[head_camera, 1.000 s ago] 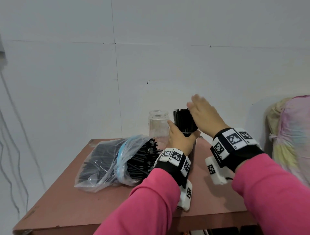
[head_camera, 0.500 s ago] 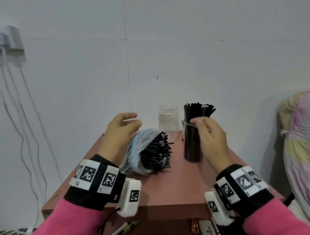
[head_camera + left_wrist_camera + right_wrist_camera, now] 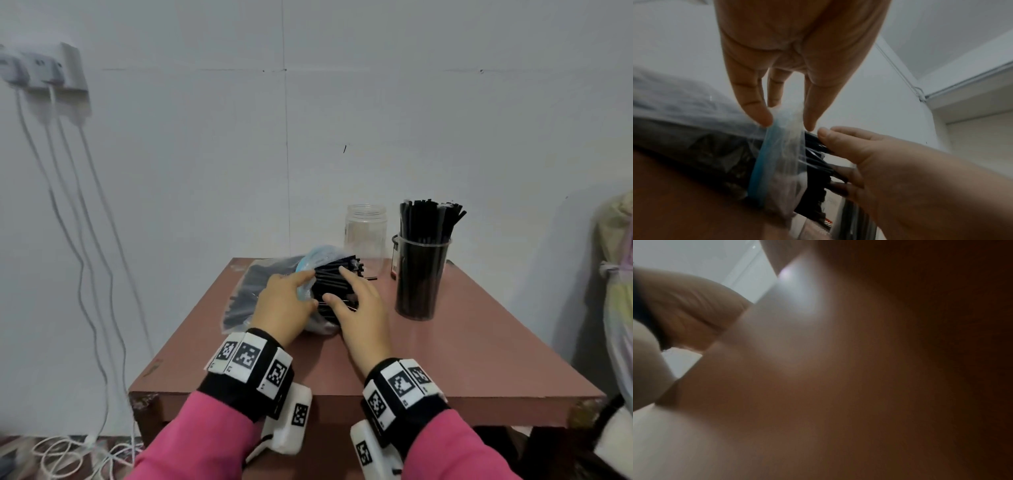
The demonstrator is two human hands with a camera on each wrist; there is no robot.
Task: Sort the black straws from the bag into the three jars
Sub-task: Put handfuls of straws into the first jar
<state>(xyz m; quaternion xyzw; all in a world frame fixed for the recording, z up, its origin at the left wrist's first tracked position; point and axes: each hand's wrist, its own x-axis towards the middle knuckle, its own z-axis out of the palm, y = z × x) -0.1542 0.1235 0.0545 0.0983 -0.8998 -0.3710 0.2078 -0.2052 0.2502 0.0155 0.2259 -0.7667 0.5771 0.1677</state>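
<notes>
A clear plastic bag [image 3: 255, 291] of black straws lies on the red-brown table [image 3: 445, 359], its blue-zipped mouth facing right. My left hand [image 3: 301, 287] pinches the bag's mouth; the left wrist view shows its fingertips [image 3: 764, 120] on the film by the blue zip strip [image 3: 758, 162]. My right hand [image 3: 337, 284] grips the bundle of straw ends [image 3: 330, 274] sticking out of the bag, fingers curled round them [image 3: 818, 164]. At the back stand an empty clear jar [image 3: 365, 233] and a jar packed with upright straws [image 3: 421, 274]. The right wrist view is a dark blur.
A dark container [image 3: 395, 255] partly hidden behind the filled jar stands at the table's back. White cables [image 3: 78, 260] hang from a wall socket [image 3: 51, 68] on the left. A pale bundle of cloth [image 3: 616, 274] sits beside the table's right edge.
My right hand has left the filled jar and come to the straw ends at the bag's mouth. My left hand has dropped from above the bag onto its mouth.
</notes>
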